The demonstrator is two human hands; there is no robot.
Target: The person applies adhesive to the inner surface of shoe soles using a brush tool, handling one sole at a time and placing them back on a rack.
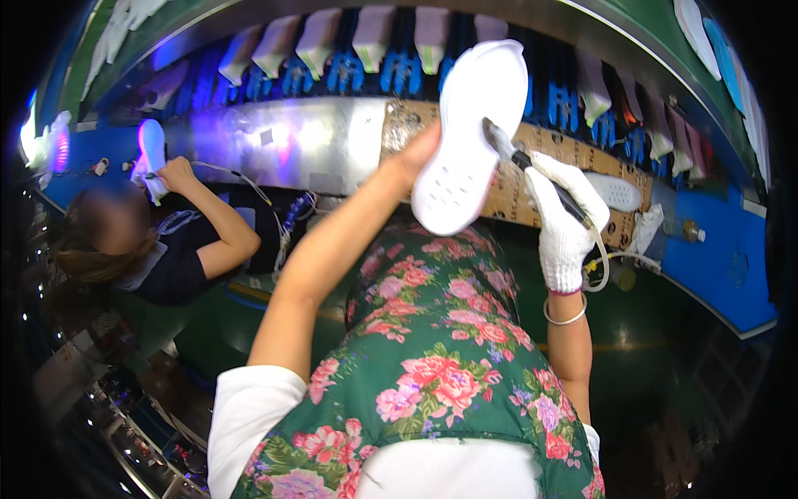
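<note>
My left hand (424, 153), bare, is closed on the left edge of a white shoe sole (461, 168), held up with its slotted end toward me. The fingers behind the sole are hidden. My right hand (564, 212), in a white knitted glove, grips a black-handled brush tool (520, 159) with a pale hose at its rear end. The tool's dark tip touches the middle of the sole's face.
Cardboard (517, 199) covers part of the metal bench (280, 143). Another sole (614, 192), a white cloth (647, 229) and a small bottle (692, 231) lie at right. Shoe parts (374, 37) on blue holders line the back. A co-worker (206, 231) holds a sole at left.
</note>
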